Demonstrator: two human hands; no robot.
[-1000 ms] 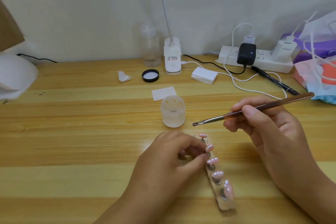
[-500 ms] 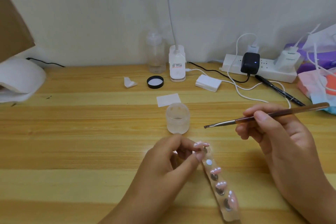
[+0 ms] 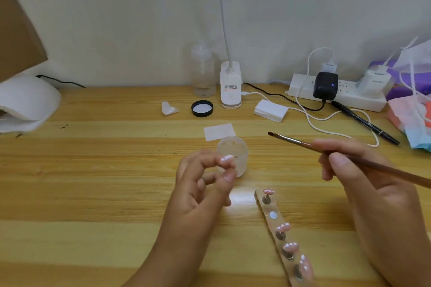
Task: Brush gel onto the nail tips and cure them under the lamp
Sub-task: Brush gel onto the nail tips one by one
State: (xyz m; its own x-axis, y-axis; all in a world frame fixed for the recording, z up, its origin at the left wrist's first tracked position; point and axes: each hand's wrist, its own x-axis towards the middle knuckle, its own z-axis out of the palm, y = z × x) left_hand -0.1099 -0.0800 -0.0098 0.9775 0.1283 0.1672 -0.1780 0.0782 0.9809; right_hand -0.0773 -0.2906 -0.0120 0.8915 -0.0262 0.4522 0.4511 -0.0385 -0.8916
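Holding 1 pink nail tip off the surface, the left hand pinches it between curled fingers, just in front of the frosted jar that stands open in the middle. The right hand grips the brush like a pen, fingers closed round the handle, bristles raised and pointing far-left, apart from both jar and tip. The holder strip lies near and to the right, carrying 4 more tips and 1 bare white pad, probably this tip's seat. The step in hand looks like coating a single tip; whether the bristles carry gel I cannot tell. Next the brush would need to dip in the jar or go straight to the pinched tip, with the left hand steady and its fingers kept off the upper face. Curing comes later: the white curing lamp sits at the far left edge, well apart. The surface is pale striped wood against a plain wall; along the far side are a clear bottle, a desk lamp base, a black lid, a power strip and a pen.
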